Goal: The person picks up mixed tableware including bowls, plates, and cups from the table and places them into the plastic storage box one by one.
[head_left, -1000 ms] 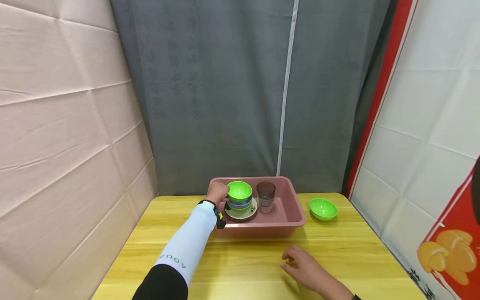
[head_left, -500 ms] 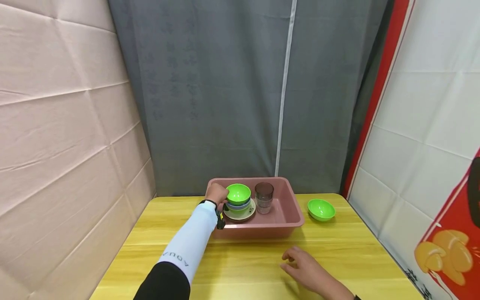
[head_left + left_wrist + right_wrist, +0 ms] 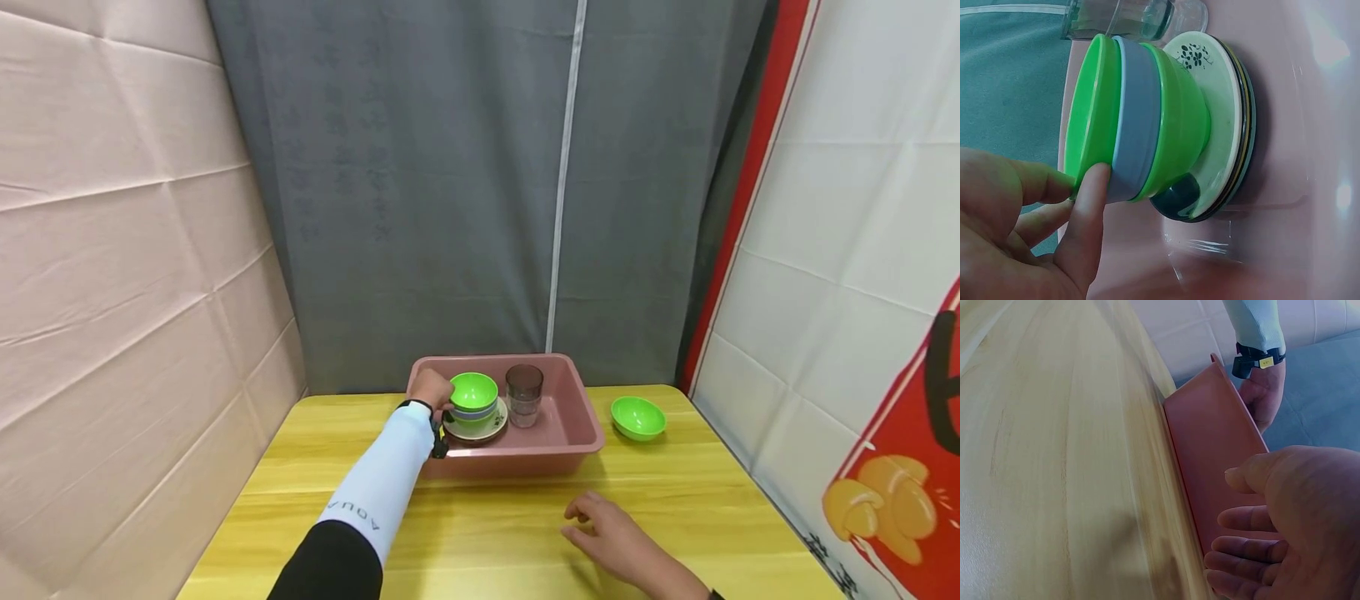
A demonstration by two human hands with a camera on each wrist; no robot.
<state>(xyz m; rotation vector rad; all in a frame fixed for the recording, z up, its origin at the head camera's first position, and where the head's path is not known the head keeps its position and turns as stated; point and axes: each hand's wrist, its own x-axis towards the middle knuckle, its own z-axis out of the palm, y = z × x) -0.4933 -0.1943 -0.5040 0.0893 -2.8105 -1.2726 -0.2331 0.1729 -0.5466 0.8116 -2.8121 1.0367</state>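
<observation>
My left hand [image 3: 432, 390] pinches the rim of a green bowl [image 3: 1092, 112] between thumb and fingers. That bowl sits nested in a blue bowl [image 3: 1136, 115], which is nested in another green bowl [image 3: 1185, 119]. The bowls stand on a small stack of plates; the top one is a cream plate [image 3: 1225, 125] with a dark flower print. All of this is inside a pink basin [image 3: 570, 417], next to stacked clear glasses [image 3: 524, 392]. My right hand [image 3: 606, 533] hovers over the table in front of the basin, fingers loosely bent, holding nothing.
A further green bowl [image 3: 638, 418] rests on the wooden table [image 3: 495, 533], to the right of the basin. A grey curtain [image 3: 435, 208] hangs behind the table. Pale cloth walls [image 3: 135, 292] rise on both sides.
The green bowl in my left hand has come down slightly and now sits deeper in the blue bowl. The right hand stays in place. The head view shifts a little.
</observation>
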